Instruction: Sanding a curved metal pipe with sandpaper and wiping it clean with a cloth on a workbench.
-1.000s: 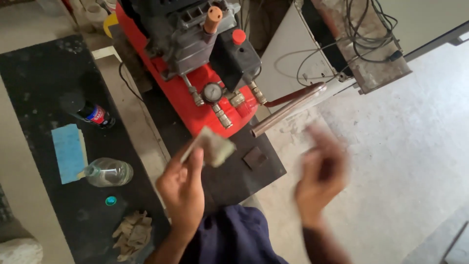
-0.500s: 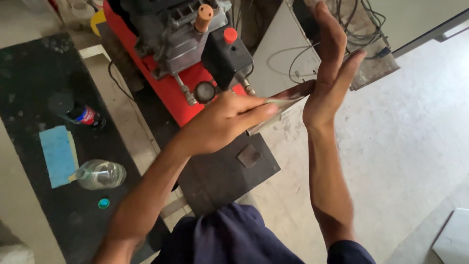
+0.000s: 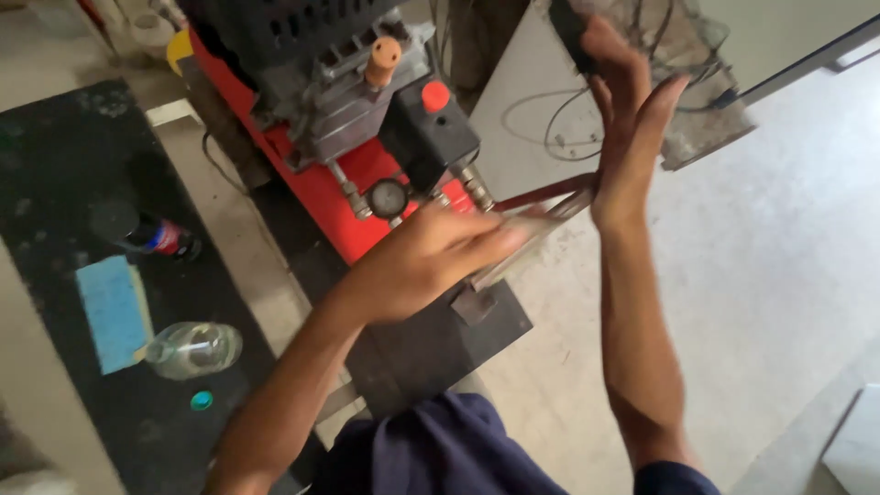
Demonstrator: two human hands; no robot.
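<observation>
My left hand (image 3: pixel 431 261) reaches to the right with its fingers closed on a small grey piece, perhaps cloth or abrasive sheet (image 3: pixel 533 225). It presses this piece against the heel of my right hand (image 3: pixel 632 119). That hand is raised upright with a flat palm and straight fingers, and it holds nothing. Both hands are blurred. Just behind and below them stands a red air compressor (image 3: pixel 367 179) with a round gauge, a red knob and an orange cap.
On a black mat (image 3: pixel 55 174) at the left lie a dark bottle (image 3: pixel 151 236), a blue pad (image 3: pixel 115 312), a clear plastic bottle (image 3: pixel 194 348) and a green cap (image 3: pixel 202 400). Cables (image 3: pixel 550 119) lie on a white board. Pale concrete floor (image 3: pixel 761 275) lies to the right.
My left hand carried the grey piece from near my body over to my right hand. My right hand rose from low on the right to upright with a flat palm. The camera shifted.
</observation>
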